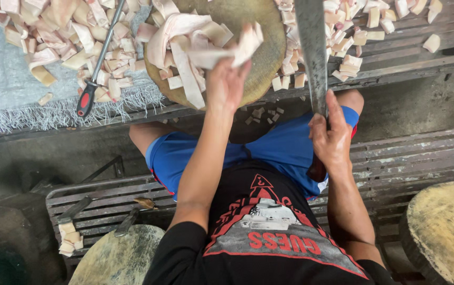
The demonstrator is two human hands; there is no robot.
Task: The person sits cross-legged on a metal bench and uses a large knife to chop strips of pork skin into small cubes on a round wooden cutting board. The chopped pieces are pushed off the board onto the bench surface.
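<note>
My left hand (226, 84) is raised over a round wooden chopping block (264, 58) and grips a pale pink strip of fatty skin (221, 53). More long strips (177, 45) lie heaped on the block's left half. My right hand (331, 138) is closed on the handle of a large long-bladed knife (311, 47). Its blade points away from me along the block's right edge. Both hands are above my lap, over blue shorts (285, 148).
Cut pale chunks are piled on a grey fringed cloth (5, 84) at left and on the wooden slats (396, 53) at right. A sharpening steel with a red and black handle (87, 100) rests in the left pile. Two more round blocks (116, 258) (443, 232) stand beside me.
</note>
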